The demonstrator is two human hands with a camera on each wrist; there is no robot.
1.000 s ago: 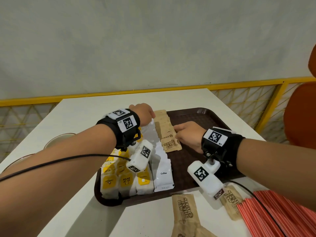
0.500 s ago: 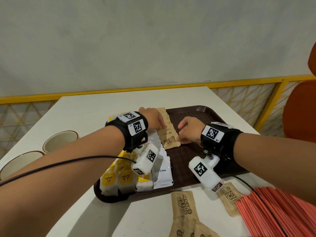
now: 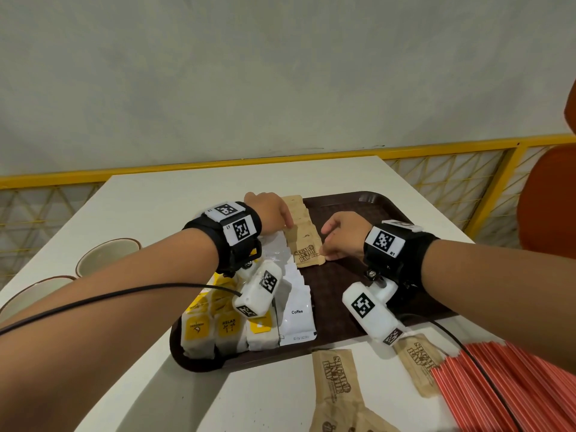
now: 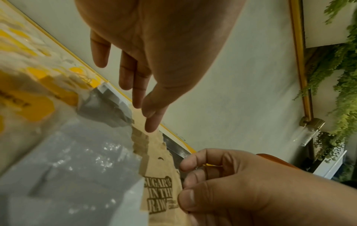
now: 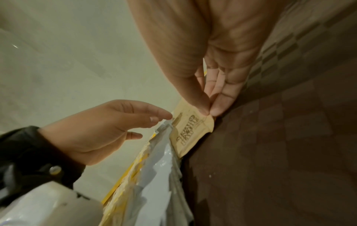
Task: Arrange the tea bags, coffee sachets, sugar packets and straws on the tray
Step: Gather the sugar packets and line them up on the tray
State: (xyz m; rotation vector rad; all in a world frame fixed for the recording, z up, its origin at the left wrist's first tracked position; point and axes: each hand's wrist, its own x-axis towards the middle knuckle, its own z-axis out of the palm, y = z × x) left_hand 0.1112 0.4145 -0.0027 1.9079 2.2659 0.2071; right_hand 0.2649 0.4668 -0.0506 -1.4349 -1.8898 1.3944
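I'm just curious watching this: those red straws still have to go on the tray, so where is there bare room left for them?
The tray's right half is bare, from the sugar packet row across to the right rim, though the right hand hovers over part of it. The left half is crowded: tea bags, then coffee sachets. The straws lie off-tray on the table.

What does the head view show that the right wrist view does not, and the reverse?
Only the head view shows the straws and loose sugar packets lying on the table off the tray, plus two cups. Only the right wrist view shows the right hand thumb and finger pinching the front sugar packet's corner. Both show the left hand at the packet row, the coffee sachets and the brown tray.
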